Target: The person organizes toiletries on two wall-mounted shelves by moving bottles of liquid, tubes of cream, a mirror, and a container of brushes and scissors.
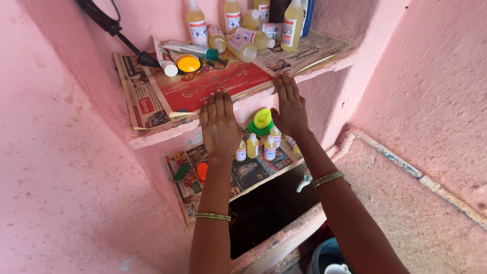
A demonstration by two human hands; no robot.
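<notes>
Bottles (243, 30) of yellow liquid crowd the upper shelf, on newspaper (203, 86). Left hand (219, 124) and right hand (289, 106) lie flat on its front edge, fingers extended, gripping nothing.

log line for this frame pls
left hand: flat on red-printed newspaper sheet | right hand: flat on same sheet's front edge | upper pink wall shelf

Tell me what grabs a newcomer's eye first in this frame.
Both hands lie flat on the red newspaper lining the upper pink shelf: left hand, right hand. Behind them crowd yellow bottles and an orange-lidded jar; small yellow bottles line the lower shelf.
</notes>
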